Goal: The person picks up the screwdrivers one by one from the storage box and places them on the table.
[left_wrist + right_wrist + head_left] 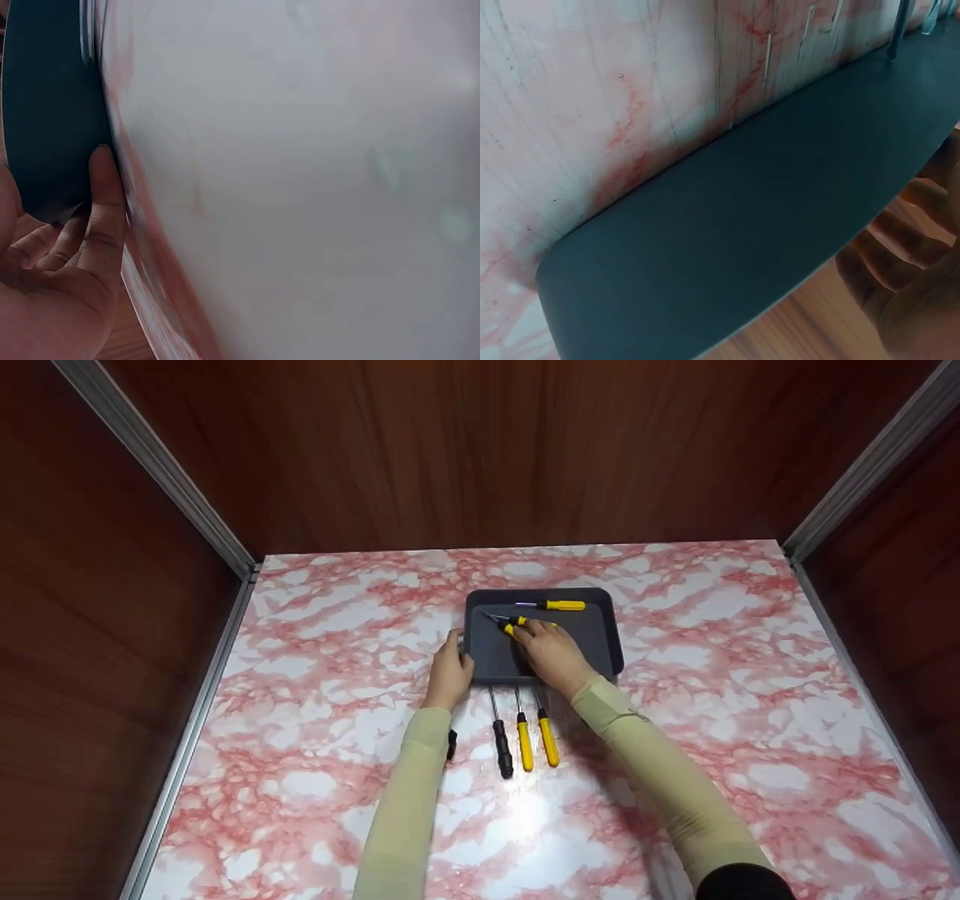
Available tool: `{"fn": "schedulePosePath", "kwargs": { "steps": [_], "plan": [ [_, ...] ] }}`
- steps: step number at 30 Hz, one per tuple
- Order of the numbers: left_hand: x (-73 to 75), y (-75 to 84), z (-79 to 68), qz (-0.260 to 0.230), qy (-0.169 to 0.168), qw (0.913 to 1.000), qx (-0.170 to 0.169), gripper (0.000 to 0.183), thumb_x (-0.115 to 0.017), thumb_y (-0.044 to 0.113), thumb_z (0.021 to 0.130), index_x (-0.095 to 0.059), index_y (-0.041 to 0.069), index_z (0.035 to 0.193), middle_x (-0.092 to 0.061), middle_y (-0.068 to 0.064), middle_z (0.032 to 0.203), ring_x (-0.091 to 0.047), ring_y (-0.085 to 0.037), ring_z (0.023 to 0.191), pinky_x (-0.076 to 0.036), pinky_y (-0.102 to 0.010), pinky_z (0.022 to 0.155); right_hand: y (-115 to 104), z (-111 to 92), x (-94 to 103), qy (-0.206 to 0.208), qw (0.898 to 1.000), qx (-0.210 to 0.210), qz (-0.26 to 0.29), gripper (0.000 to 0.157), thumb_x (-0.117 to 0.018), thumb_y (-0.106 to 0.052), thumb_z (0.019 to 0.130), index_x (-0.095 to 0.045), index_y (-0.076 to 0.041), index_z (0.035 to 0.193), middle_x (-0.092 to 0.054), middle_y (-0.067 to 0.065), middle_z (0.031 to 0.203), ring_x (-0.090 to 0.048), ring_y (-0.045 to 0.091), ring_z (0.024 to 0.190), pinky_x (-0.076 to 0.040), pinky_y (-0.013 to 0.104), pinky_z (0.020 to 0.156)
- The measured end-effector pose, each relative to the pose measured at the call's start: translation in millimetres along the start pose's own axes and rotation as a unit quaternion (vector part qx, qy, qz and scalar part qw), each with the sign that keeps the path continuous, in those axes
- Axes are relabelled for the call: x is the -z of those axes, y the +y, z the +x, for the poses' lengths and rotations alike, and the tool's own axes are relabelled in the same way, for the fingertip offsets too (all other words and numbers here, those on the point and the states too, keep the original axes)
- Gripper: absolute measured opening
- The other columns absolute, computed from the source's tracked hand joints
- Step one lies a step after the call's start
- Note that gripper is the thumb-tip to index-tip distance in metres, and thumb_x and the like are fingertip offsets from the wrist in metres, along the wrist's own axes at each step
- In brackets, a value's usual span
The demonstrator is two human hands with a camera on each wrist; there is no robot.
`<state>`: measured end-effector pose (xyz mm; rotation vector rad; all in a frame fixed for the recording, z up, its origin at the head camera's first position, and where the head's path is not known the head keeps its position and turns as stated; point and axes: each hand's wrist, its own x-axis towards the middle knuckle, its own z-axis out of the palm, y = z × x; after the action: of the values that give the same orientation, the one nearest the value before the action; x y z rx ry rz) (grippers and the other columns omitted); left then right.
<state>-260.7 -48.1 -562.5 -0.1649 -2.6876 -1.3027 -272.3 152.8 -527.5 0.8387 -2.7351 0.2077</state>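
Note:
A dark grey tray (487,652) lies on the table, and my left hand (448,671) holds its left side, with fingers along the outer wall in the left wrist view. My right hand (551,654) reaches over the near rim into the tray and pinches a yellow-and-black screwdriver (508,628), its tip pointing to the far left. Just behind it, a second yellow-handled screwdriver (521,621) is partly hidden by the fingers. Along the tray's far side lies another yellow screwdriver (566,605). The right wrist view shows the tray's outer wall (727,202) and curled fingers above its rim.
In front of the tray, a black screwdriver (503,746) and two yellow ones, a left one (525,746) and a right one (550,742), lie side by side. A small black object (451,744) shows beside the left sleeve. Brown panels (517,457) enclose the red-and-white table (315,720).

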Motion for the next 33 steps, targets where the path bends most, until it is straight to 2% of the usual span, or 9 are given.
{"fn": "schedulePosePath", "kwargs": {
  "steps": [3,12,18,26,30,33],
  "plan": [
    [-0.1,-0.2,0.1,0.000,0.007,0.9999,-0.010,0.044,-0.047,-0.001,0.084,-0.042,0.006,0.127,-0.054,-0.006,0.078,-0.046,-0.016,0.060,-0.038,-0.029,0.057,-0.6,-0.1,0.0,-0.002,1.000,0.003,-0.009,0.032,-0.052,-0.010,0.088,-0.056,-0.008,0.119,-0.052,0.013,0.114,-0.050,0.030,0.102,-0.039,0.044,0.087],
    [-0.2,-0.7,0.5,0.001,0.007,0.9999,-0.011,0.045,-0.048,-0.001,0.083,-0.042,0.006,0.127,-0.049,-0.005,0.069,-0.044,-0.016,0.057,-0.036,-0.030,0.055,-4.3,0.8,-1.4,-0.010,1.000,0.015,-0.009,0.033,-0.050,-0.005,0.088,-0.055,-0.009,0.120,-0.052,0.014,0.115,-0.049,0.030,0.105,-0.040,0.046,0.084],
    [-0.4,-0.5,0.8,-0.003,0.008,0.9999,-0.013,0.045,-0.048,-0.002,0.083,-0.042,0.006,0.127,-0.052,-0.005,0.074,-0.046,-0.016,0.061,-0.038,-0.029,0.058,-5.6,0.3,-3.2,-0.030,0.999,0.025,-0.010,0.036,-0.048,-0.001,0.088,-0.054,-0.009,0.122,-0.051,0.015,0.118,-0.047,0.031,0.107,-0.042,0.047,0.080],
    [-0.3,-0.6,1.0,-0.002,0.012,0.9998,-0.014,0.046,-0.049,-0.003,0.082,-0.043,0.005,0.127,-0.049,-0.006,0.067,-0.043,-0.016,0.056,-0.036,-0.029,0.054,-6.4,1.1,-4.0,-0.056,0.998,0.024,-0.020,0.041,-0.050,0.004,0.086,-0.053,-0.010,0.124,-0.049,0.014,0.122,-0.045,0.032,0.109,-0.040,0.046,0.083],
    [-0.3,0.0,0.9,-0.002,0.003,0.9999,-0.010,0.046,-0.049,-0.003,0.083,-0.041,0.005,0.127,-0.057,-0.012,0.083,-0.047,-0.016,0.063,-0.039,-0.030,0.059,-6.0,0.5,-4.6,-0.063,0.997,0.029,-0.018,0.042,-0.051,0.005,0.084,-0.053,-0.009,0.124,-0.049,0.013,0.123,-0.045,0.031,0.111,-0.039,0.045,0.085],
    [0.0,0.4,0.3,-0.002,-0.001,1.0000,-0.009,0.046,-0.048,-0.003,0.083,-0.040,0.005,0.128,-0.058,-0.014,0.093,-0.048,-0.016,0.066,-0.039,-0.030,0.061,-5.7,0.0,-4.9,-0.065,0.997,0.032,-0.019,0.043,-0.052,0.006,0.084,-0.053,-0.008,0.124,-0.049,0.013,0.123,-0.045,0.030,0.111,-0.039,0.044,0.087]
  ]
}}
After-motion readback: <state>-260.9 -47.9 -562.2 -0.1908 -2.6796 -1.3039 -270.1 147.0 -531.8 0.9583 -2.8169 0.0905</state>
